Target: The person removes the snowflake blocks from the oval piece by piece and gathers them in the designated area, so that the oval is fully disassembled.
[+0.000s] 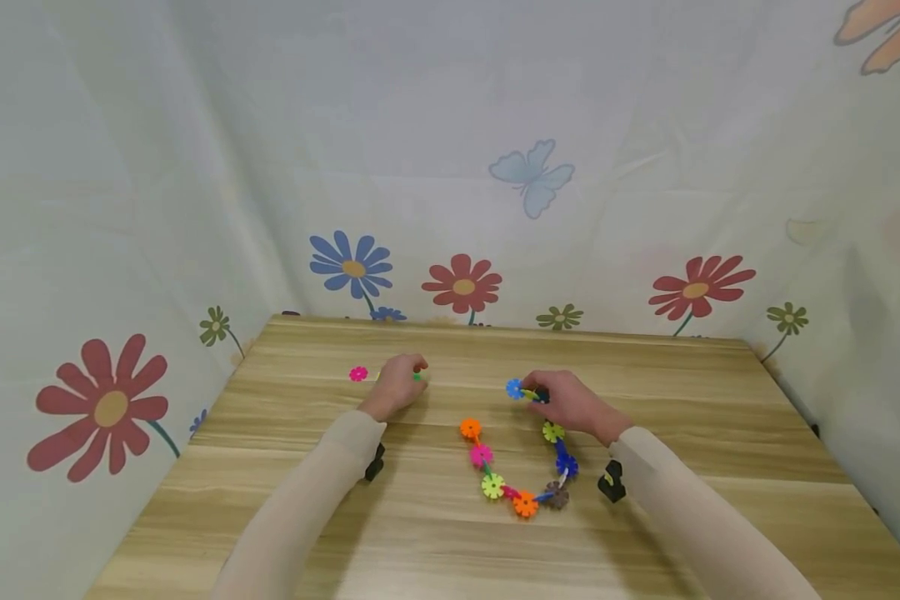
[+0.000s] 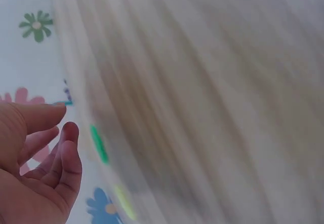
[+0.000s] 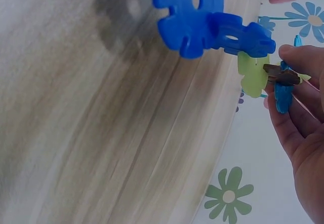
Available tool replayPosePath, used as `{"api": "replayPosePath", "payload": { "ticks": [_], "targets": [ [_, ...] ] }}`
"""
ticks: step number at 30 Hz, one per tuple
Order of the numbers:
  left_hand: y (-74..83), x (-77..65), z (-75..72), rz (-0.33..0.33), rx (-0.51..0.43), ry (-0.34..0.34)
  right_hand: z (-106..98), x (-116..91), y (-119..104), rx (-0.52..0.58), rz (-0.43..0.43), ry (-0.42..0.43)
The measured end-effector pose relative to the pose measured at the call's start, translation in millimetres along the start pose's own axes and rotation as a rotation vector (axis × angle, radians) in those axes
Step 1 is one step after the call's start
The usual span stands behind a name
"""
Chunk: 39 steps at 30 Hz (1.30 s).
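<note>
A U-shaped chain of interlocking flower-shaped plastic discs (image 1: 525, 503) lies on the wooden table. My right hand (image 1: 570, 403) pinches its far right end between thumb and fingers. In the right wrist view, a blue disc (image 3: 283, 98) and a brown disc (image 3: 281, 75) sit at those fingertips, with a yellow-green disc (image 3: 252, 75) and darker blue discs (image 3: 190, 16) linked after them. My left hand (image 1: 397, 387) hovers near a loose green disc (image 1: 417, 377), its thumb and fingers apart around no object. The left wrist view shows that green disc (image 2: 99, 144) blurred, beyond the fingertips.
A loose pink disc (image 1: 358, 374) lies left of my left hand. A yellow-green disc (image 2: 125, 202) shows blurred in the left wrist view. Behind the wooden table (image 1: 645, 367) hangs a white cloth (image 1: 390, 125) printed with flowers and a butterfly.
</note>
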State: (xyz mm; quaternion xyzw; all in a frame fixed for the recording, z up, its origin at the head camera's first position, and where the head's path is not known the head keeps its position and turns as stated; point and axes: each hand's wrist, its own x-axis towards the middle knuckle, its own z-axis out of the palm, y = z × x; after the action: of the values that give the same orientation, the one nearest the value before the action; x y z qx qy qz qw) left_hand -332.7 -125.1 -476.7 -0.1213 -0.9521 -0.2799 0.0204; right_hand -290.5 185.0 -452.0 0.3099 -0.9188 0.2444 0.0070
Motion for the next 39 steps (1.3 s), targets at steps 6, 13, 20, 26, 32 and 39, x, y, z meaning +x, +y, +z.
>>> {"api": "replayPosePath", "payload": {
  "ticks": [6, 13, 20, 26, 32, 39],
  "targets": [
    [24.0, -1.7, 8.6, 0.080, -0.080, 0.011, 1, 1, 1, -0.010, -0.017, 0.010],
    [53.0, -9.0, 15.1, 0.107, -0.205, -0.049, 1, 0, -1, -0.011, -0.012, 0.011],
    [74.4, -12.8, 21.9, 0.113, -0.350, -0.121, 1, 1, -2, -0.012, -0.025, 0.014],
    [88.4, -15.5, 28.9, 0.042, -0.551, -0.189, 2, 1, -1, -0.012, -0.037, 0.024],
    [98.0, -19.7, 28.5, -0.006, -0.673, -0.234, 1, 1, -3, -0.009, -0.058, 0.036],
    [101.1, -17.7, 36.7, -0.004, -0.716, -0.250, -3, 1, -6, 0.009, -0.070, 0.031]
  ]
}}
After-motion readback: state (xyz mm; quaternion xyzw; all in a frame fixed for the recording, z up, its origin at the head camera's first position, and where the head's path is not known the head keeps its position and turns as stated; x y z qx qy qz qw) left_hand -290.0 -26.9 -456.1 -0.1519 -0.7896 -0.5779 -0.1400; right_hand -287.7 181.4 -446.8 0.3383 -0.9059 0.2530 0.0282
